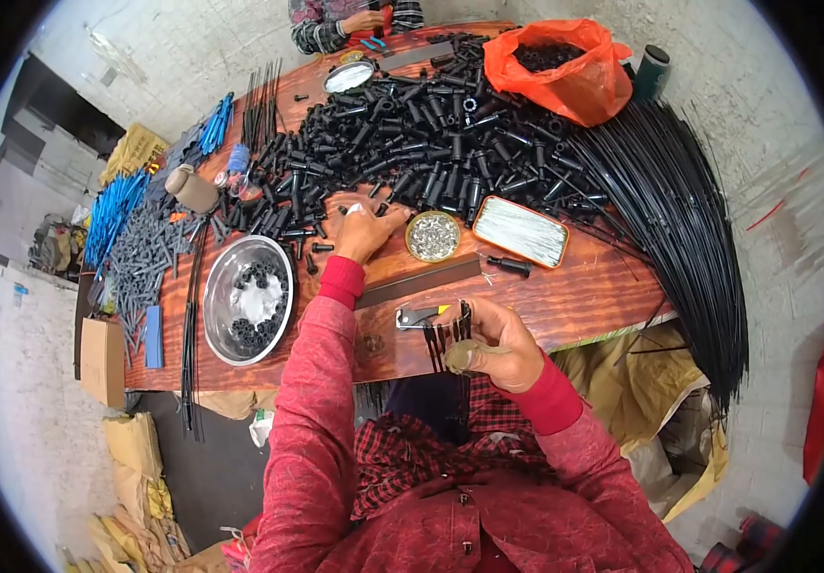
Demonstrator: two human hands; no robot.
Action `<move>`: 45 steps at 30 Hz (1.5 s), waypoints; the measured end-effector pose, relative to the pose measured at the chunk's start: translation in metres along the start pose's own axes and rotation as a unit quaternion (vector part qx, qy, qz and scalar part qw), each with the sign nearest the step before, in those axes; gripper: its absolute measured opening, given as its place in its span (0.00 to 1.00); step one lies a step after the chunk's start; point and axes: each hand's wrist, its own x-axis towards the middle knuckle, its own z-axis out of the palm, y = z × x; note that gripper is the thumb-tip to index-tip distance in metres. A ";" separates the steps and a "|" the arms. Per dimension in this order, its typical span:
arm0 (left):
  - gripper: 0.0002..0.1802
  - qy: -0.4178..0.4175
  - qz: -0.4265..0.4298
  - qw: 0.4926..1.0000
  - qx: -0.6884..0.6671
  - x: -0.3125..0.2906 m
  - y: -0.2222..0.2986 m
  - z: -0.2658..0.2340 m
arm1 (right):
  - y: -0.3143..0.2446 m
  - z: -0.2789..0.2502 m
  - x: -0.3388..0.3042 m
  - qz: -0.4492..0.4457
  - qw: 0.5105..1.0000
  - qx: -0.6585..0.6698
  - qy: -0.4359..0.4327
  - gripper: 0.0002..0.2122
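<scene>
My left hand [369, 232] reaches palm down to the near edge of a heap of black plastic tubular parts [412, 129]. Its fingers are apart, with small black pieces around the fingertips; no held part shows. Close to my body, my right hand [503, 346] is closed around several thin black rods [439, 342], which stand roughly upright in its grip. An olive cover [463, 356] wraps its thumb. Beside those rods, a grey metal tool with a yellow part [419, 318] lies at the table edge. A dark metal bar [422, 280] lies between my hands.
Left stands a metal bowl [210, 329] with black rings and white matter. A round tin [433, 260] of small metal pieces and a tray of white sticks [521, 231] sit ahead. Long black rods [665, 191] overhang the right edge. Behind are an orange bag [579, 100] and another person's hand [362, 21].
</scene>
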 end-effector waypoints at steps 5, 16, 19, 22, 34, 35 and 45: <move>0.39 0.054 0.010 0.998 0.007 0.017 -0.020 0.020 | 0.000 0.002 0.004 -0.008 1.000 -0.001 -0.015 0.23; 0.38 0.015 -0.016 0.999 0.049 0.012 -0.005 0.007 | -0.001 0.001 0.004 0.010 0.999 -0.029 0.018 0.20; 0.27 0.110 0.002 0.993 0.035 0.009 -0.012 0.013 | -0.001 -0.010 -0.002 -0.015 0.999 -0.033 -0.010 0.19; 0.20 0.238 -0.033 0.971 0.016 -0.005 -0.014 0.018 | 0.005 -0.012 -0.003 -0.026 0.999 -0.019 0.022 0.23; 0.27 0.314 0.162 0.928 0.117 -0.049 -0.022 -0.006 | 0.011 -0.006 0.002 -0.016 0.999 -0.037 0.024 0.24; 0.27 0.315 0.162 0.928 0.116 -0.057 -0.018 -0.011 | 0.010 -0.008 0.003 -0.016 0.999 -0.039 0.023 0.24; 0.14 0.233 -0.076 0.948 0.204 -0.111 -0.172 -0.119 | 0.011 0.000 0.004 -0.027 0.998 -0.057 0.007 0.25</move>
